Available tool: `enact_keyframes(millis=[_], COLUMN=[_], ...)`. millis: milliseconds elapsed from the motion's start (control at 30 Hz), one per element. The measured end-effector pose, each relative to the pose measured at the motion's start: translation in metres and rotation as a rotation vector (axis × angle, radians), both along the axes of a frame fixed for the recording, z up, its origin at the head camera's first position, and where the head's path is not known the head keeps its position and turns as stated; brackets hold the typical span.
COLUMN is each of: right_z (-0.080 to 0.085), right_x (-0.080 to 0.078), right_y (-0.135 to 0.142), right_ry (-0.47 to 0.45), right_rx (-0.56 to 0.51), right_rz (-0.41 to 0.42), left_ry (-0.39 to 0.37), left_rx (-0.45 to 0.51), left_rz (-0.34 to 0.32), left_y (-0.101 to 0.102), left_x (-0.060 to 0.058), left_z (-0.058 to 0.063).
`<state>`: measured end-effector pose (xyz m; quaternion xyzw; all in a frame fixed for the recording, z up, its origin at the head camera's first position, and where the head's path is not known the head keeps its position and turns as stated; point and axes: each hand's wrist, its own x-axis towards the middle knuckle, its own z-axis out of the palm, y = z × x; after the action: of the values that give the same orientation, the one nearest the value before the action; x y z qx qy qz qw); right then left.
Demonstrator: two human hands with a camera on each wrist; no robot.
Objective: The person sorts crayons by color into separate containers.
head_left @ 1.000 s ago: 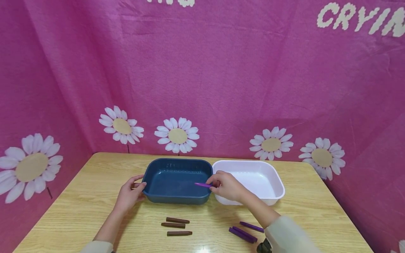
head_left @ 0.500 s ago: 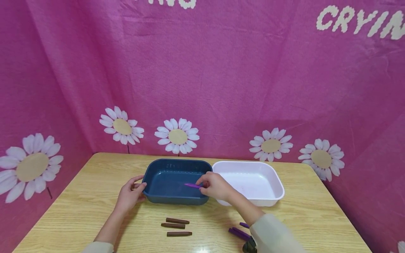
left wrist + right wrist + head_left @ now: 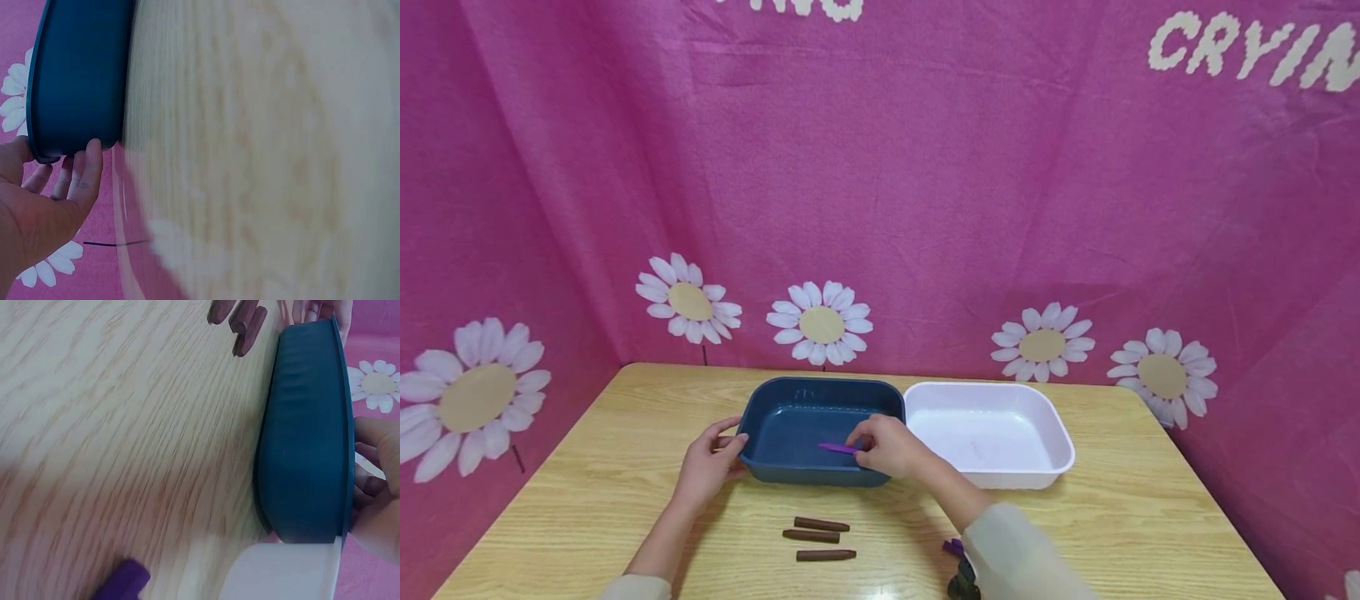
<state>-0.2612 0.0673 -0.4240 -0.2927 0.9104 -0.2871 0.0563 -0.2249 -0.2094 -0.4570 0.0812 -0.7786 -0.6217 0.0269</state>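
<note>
My right hand pinches a purple crayon between thumb and fingertips, low inside the dark blue plastic tray. In the right wrist view the tray wall hides the crayon, and the curled fingers of the right hand show past the rim. My left hand holds the tray's left end, thumb over the rim. The left wrist view shows the left hand's fingers spread against the outer wall of the tray.
A white tray stands against the blue tray's right side. Several brown crayons lie on the wooden table in front of the blue tray. Purple crayons lie at the front right, partly hidden by the right sleeve. A pink flowered cloth hangs behind.
My right hand has moved left from the blue tray's right rim and lowered into the tray with the purple crayon. My left hand has stayed on the tray's left end.
</note>
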Motion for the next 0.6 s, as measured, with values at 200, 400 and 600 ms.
enact_keyframes(millis=[200,400,600], right_z=[0.0,-0.003,-0.007], right_x=[-0.004,-0.007,-0.008], right_y=[-0.009,-0.016,-0.025], right_ry=[-0.02,-0.061,-0.104], right_rx=[-0.024,-0.018,-0.01], right_rz=[-0.012,-0.051,-0.054], left_ry=[0.0,-0.002,-0.003], left_rx=[0.013,0.019,0.023], left_rz=[0.003,-0.001,0.007], left_y=[0.0,0.001,0.002], left_x=[0.001,0.001,0.001], left_z=[0.001,0.002,0.002])
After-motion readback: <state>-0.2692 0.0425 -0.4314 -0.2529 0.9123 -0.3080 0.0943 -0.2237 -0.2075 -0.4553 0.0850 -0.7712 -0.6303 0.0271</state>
